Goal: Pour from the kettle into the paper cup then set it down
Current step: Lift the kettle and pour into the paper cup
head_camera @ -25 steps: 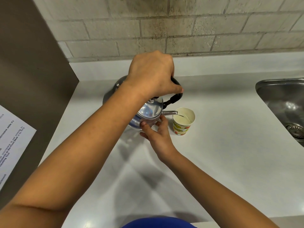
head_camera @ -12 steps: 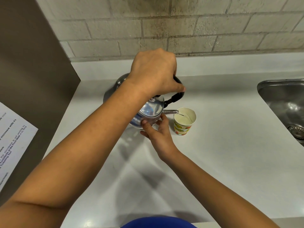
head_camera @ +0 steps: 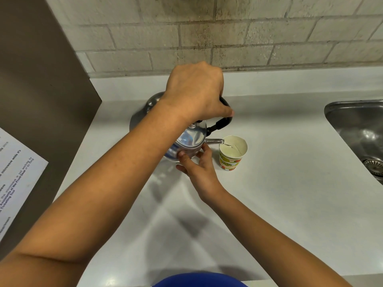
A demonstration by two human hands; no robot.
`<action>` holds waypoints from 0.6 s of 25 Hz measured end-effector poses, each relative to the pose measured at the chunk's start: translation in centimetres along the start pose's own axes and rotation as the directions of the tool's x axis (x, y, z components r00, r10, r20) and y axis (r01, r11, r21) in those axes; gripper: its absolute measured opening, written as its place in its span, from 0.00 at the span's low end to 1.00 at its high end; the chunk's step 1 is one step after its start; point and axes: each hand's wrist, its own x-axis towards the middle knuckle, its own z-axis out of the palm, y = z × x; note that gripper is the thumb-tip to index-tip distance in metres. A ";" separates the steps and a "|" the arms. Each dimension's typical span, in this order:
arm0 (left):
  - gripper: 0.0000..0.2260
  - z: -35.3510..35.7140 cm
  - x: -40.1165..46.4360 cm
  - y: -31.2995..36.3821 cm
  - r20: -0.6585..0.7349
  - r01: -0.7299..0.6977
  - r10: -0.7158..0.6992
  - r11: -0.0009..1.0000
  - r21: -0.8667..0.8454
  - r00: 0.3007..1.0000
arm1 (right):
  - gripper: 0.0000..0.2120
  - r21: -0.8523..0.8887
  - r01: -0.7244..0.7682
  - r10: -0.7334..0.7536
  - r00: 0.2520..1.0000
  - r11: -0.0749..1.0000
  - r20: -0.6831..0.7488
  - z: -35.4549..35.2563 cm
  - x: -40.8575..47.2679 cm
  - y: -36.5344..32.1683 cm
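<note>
Kettle tipped over the paper cup

Kettle [head_camera: 187, 142] hangs tilted above the white counter [head_camera: 290, 183], its spout at the rim of the paper cup [head_camera: 232, 154], a thin stream falling into the pale liquid inside. The left hand [head_camera: 196, 94] is clenched around the black handle (fingers wrapped over the top). The right hand [head_camera: 199, 164] presses its fingertips against the kettle's lower body, just beside the cup. A steel sink [head_camera: 356, 129] lies well apart, to the right.
</note>
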 end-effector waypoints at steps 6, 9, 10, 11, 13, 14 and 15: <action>0.22 -0.1 0.1 0.0 0.009 0.007 -0.007 1.000 0.008 1.000 | 0.29 0.001 0.003 -0.003 1.000 1.000 0.013 0.1 0.0 -0.1; 0.22 -0.2 0.1 0.0 0.019 0.011 -0.011 1.000 0.002 1.000 | 0.29 0.009 0.005 -0.006 1.000 1.000 0.012 0.1 0.1 -0.1; 0.22 -0.2 0.1 0.1 0.022 0.011 -0.011 1.000 0.004 1.000 | 0.28 0.011 0.003 -0.003 1.000 1.000 0.010 0.1 0.1 -0.1; 0.22 -0.2 0.1 0.1 0.024 0.011 -0.011 1.000 0.006 1.000 | 0.28 0.013 0.000 0.000 1.000 1.000 0.008 0.1 0.1 -0.1; 0.22 -0.2 0.1 0.0 0.025 0.011 -0.011 1.000 0.007 1.000 | 0.28 0.015 -0.006 0.006 1.000 1.000 0.007 0.2 0.0 -0.1; 0.22 -0.2 0.1 0.0 0.025 0.010 -0.010 1.000 0.008 1.000 | 0.28 0.016 -0.009 0.009 1.000 1.000 0.007 0.2 0.0 -0.2; 0.22 -0.2 0.1 0.0 0.025 0.009 -0.009 1.000 0.009 1.000 | 0.28 0.017 -0.013 0.013 1.000 1.000 0.007 0.2 -0.1 -0.2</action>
